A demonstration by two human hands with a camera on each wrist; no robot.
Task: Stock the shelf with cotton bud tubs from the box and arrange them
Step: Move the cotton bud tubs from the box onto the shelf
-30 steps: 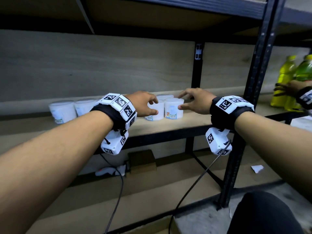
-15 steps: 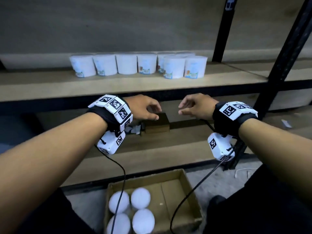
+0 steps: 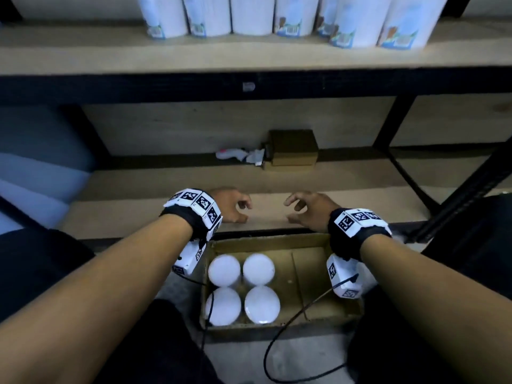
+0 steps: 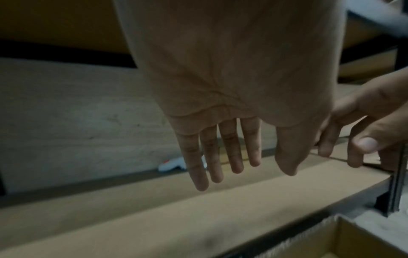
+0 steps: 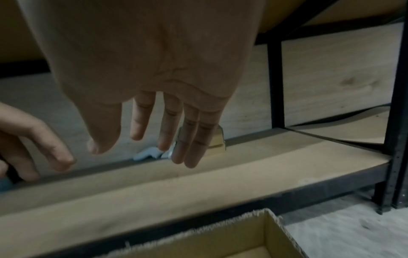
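From the head view, a cardboard box (image 3: 318, 278) is seen on the floor below the shelving, with four white-lidded cotton bud tubs (image 3: 242, 289) standing upright in its left half; the right half is bare. Above the box, a row of tubs already stocked (image 3: 277, 15) is lined up on the upper shelf (image 3: 110, 55), two of them set slightly forward of the row. The left hand (image 3: 231, 206) and right hand (image 3: 307, 210) are held just above the box's far edge, in front of the lower shelf (image 3: 138, 214), fingers loosely curled and nothing held.

From the left wrist view, the left hand's fingers (image 4: 220, 153) are shown hanging straight and relaxed, empty, above the box's corner.

From the right wrist view, the right hand's fingers (image 5: 176, 131) are likewise shown slack and empty over the box rim.

The step is judged to be the return for more stock; next, the hands would need to be lowered onto two tubs.

Compared with half a second earlier, the hands have dropped from shelf level toward the box.
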